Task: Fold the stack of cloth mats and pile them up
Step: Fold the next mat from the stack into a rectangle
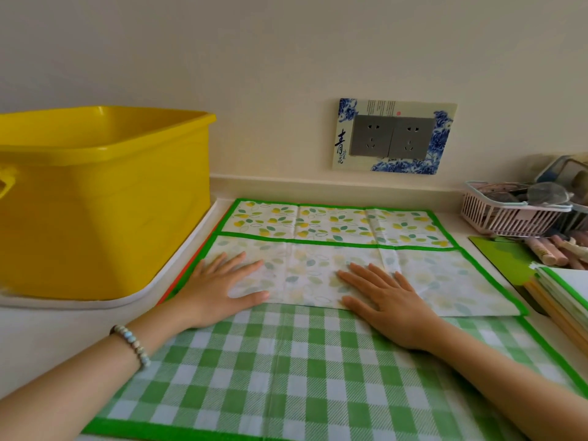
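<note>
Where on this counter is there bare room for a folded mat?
Bare counter lies front left, between the yellow plastic tub and the green checked cloth mat, and a thin strip behind the leaf-print cloth mat. The right side is crowded: pink slatted basket, stacked folded mats.

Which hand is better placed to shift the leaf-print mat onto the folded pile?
Likely the right hand: it presses the leaf-print mat nearer the folded pile. The left hand rests on the mat's other end, beside the yellow tub.
</note>
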